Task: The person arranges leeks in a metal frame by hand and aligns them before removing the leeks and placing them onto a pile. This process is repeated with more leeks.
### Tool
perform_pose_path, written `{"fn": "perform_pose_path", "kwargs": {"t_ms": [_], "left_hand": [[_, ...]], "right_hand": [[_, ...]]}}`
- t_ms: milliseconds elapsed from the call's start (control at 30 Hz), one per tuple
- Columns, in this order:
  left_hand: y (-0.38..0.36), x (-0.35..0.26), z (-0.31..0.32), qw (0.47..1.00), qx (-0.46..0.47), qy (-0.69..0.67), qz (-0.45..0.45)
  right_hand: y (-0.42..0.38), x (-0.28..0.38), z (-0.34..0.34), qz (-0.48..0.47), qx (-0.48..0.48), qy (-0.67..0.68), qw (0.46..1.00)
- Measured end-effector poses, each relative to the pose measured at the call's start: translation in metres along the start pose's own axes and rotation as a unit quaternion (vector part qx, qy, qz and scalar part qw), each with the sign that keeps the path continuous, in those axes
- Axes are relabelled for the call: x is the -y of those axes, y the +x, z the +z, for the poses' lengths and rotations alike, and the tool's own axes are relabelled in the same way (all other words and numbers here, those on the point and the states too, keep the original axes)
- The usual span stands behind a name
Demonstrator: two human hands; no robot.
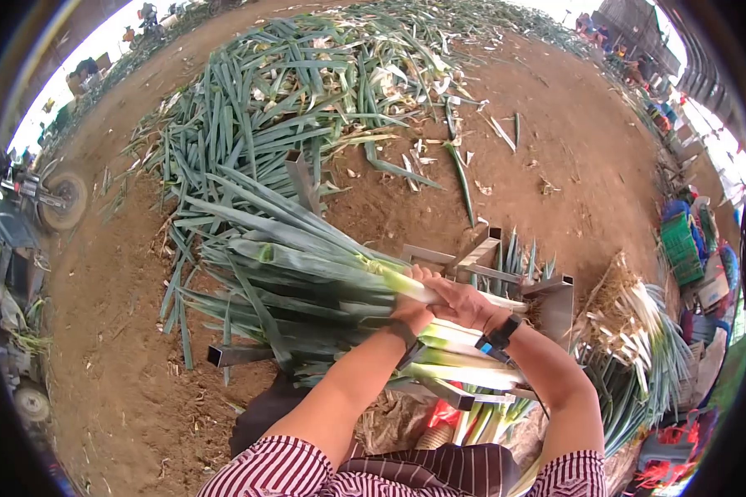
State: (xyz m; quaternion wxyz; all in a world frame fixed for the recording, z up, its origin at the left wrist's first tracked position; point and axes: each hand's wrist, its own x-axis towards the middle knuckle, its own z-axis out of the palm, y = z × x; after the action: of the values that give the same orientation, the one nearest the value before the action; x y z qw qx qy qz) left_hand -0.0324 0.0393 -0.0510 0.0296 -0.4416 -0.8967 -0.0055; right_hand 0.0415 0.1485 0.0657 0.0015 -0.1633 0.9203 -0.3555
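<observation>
Many trimmed green leaves (224, 116) lie heaped on the dirt ground (99, 331), left of center; nearer, leeks (307, 248) lie across a metal frame (555, 298). Left hand (413, 308) and right hand (466, 305) both grasp one leek's pale stalk; rightmost, more leeks (638, 348) are piled.

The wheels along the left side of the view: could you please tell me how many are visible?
2. The larger wheel is toward the upper left, beside the bare ground; the smaller wheel is below it, near the left edge. Others may be hidden.
</observation>
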Motion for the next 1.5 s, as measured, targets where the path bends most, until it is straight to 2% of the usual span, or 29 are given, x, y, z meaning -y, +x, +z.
{"fn": "perform_pose_path", "kwargs": {"t_ms": [33,67,133,167,200,233,267,300,333,367,400,467,500,567,600,767,933,1000,1067,1200,1300,1500], "left_hand": [[0.000,-0.001,0.019,1.000,-0.022,0.020,-0.002],[0.001,-0.001,0.039,0.998,-0.044,0.038,-0.002],[0.000,0.003,0.038,0.982,-0.087,-0.163,-0.029],[-0.006,0.004,0.033,0.932,-0.101,-0.344,-0.061],[-0.011,0.004,0.019,0.846,-0.102,-0.516,-0.089],[-0.013,0.007,0.015,0.935,-0.047,-0.349,-0.040],[-0.010,0.011,0.009,0.986,-0.003,-0.167,0.017],[-0.001,0.011,-0.024,0.981,0.117,-0.156,0.018],[0.006,0.012,-0.050,0.963,0.235,-0.134,0.017],[-0.002,0.009,-0.040,0.986,0.130,-0.107,0.018],[-0.011,0.008,-0.026,0.996,0.023,-0.081,0.012],[-0.012,0.013,-0.008,0.997,0.004,-0.067,0.036],[-0.011,0.012,-0.011,0.997,-0.005,-0.058,0.044],[-0.008,0.011,-0.020,0.996,0.045,-0.071,0.035],[-0.008,0.011,-0.026,0.994,0.070,-0.076,0.028],[-0.010,0.010,-0.034,0.996,0.050,-0.065,0.028],[-0.008,0.009,-0.047,0.993,0.073,-0.095,0.019],[-0.010,0.011,-0.041,0.996,0.030,-0.077,0.035],[-0.011,0.013,-0.026,0.997,-0.037,-0.049,0.051],[-0.011,0.007,-0.042,0.997,0.014,-0.054,0.051],[-0.011,0.009,-0.045,0.997,0.034,-0.046,0.045],[-0.015,0.010,-0.045,0.997,0.029,-0.048,0.049]], "right_hand": [[0.000,-0.009,0.002,0.068,0.051,0.012,0.996],[0.001,-0.017,0.007,0.042,0.038,0.023,0.998],[0.004,-0.022,0.002,0.004,0.008,0.038,0.999],[0.002,-0.024,-0.003,0.033,0.035,0.044,0.998],[0.004,-0.020,-0.011,0.105,0.075,0.041,0.991],[0.004,-0.026,-0.012,0.119,0.070,0.030,0.990],[0.002,-0.045,-0.003,0.138,0.053,-0.010,0.989],[0.005,-0.043,-0.006,0.205,0.053,-0.054,0.976],[0.002,-0.046,-0.006,0.217,0.016,-0.078,0.973],[-0.004,-0.048,-0.005,0.180,-0.039,-0.086,0.979],[-0.007,-0.049,-0.007,0.170,-0.037,-0.106,0.979],[-0.015,-0.069,0.008,0.177,-0.038,-0.134,0.974],[-0.019,-0.074,0.014,0.175,-0.068,-0.163,0.969],[-0.030,-0.081,0.026,0.166,-0.124,-0.219,0.954],[-0.034,-0.080,0.026,0.176,-0.127,-0.217,0.952],[-0.063,-0.090,0.021,0.227,-0.177,-0.195,0.938],[-0.096,-0.121,0.024,0.207,-0.243,-0.168,0.932],[-0.096,-0.124,0.028,0.193,-0.251,-0.163,0.934],[-0.093,-0.126,0.029,0.197,-0.242,-0.159,0.937],[-0.094,-0.127,0.027,0.208,-0.197,-0.151,0.946],[-0.092,-0.136,0.024,0.229,-0.123,-0.139,0.956],[-0.080,-0.135,0.018,0.285,-0.035,-0.130,0.949]]}}
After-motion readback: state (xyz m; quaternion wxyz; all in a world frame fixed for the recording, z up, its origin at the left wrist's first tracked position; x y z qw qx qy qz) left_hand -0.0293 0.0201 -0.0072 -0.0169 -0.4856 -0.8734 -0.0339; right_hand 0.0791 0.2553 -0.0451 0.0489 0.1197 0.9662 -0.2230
